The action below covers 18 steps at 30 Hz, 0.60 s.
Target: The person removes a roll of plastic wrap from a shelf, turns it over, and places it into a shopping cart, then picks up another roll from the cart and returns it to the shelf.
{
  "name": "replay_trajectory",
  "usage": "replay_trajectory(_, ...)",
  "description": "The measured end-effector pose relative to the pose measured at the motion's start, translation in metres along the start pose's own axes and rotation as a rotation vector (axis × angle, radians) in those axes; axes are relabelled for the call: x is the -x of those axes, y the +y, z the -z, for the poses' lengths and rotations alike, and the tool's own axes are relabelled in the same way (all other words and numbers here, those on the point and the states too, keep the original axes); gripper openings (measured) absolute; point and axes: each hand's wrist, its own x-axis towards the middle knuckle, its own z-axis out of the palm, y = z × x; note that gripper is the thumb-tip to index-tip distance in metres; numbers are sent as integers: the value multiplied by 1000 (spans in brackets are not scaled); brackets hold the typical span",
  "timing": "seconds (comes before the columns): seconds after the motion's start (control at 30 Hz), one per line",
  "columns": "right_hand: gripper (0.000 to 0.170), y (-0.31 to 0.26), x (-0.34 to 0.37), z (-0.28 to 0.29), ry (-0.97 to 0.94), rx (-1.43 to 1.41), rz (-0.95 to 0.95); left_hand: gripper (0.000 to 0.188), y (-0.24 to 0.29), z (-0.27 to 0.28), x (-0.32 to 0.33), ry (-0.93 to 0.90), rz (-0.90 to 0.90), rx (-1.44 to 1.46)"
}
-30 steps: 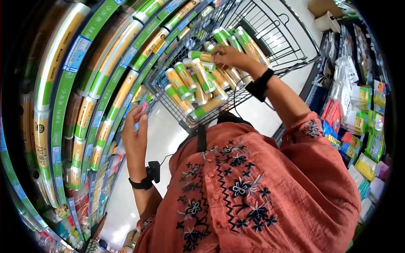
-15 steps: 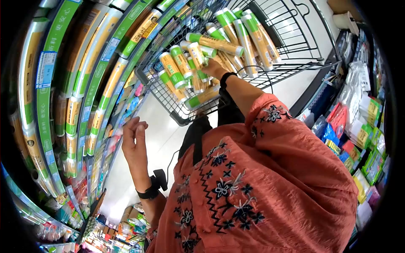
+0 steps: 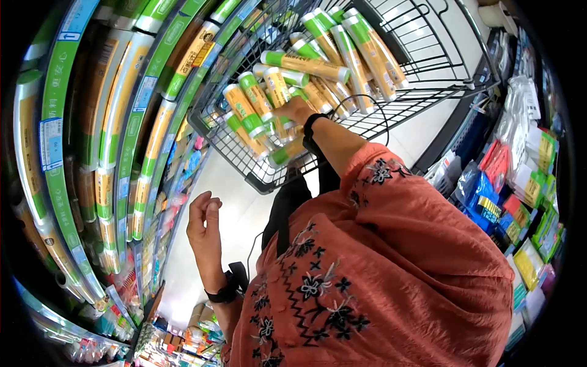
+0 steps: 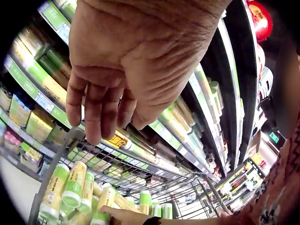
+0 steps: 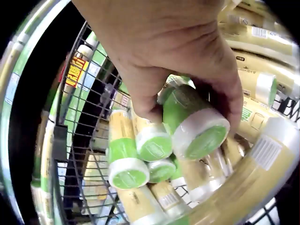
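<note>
In the cart, my right hand (image 3: 296, 111) grips a green-and-tan plastic-wrapped roll (image 5: 192, 122), thumb on one side and fingers on the other. The roll's green end with its white rim faces the right wrist camera. Similar short rolls (image 3: 243, 110) stand and lean around it in the near left part of the shopping cart (image 3: 260, 185). A longer roll (image 3: 306, 65) lies crosswise over others just beyond the hand. My left hand (image 3: 206, 235) hangs in the air between the shelf and my body, fingers loosely bent, holding nothing.
Shelves (image 3: 52, 144) on the left carry more green-and-tan rolls behind price strips. Several long rolls (image 3: 373, 58) fill the cart's far part. A thin black cable (image 3: 386, 116) loops over the cart's side. Bagged goods (image 3: 480, 199) line the right side.
My right hand has left the longer crosswise roll, come nearer and taken hold of a shorter roll. My left hand has dropped lower, farther from the shelf. The head view has shifted slightly.
</note>
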Motion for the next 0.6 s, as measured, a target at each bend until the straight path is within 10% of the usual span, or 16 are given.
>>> replay_trajectory(0.6, 66, -132, 276, 90, -191, -249, 491, 50, 7, 37, -52, -81, -245, 395)
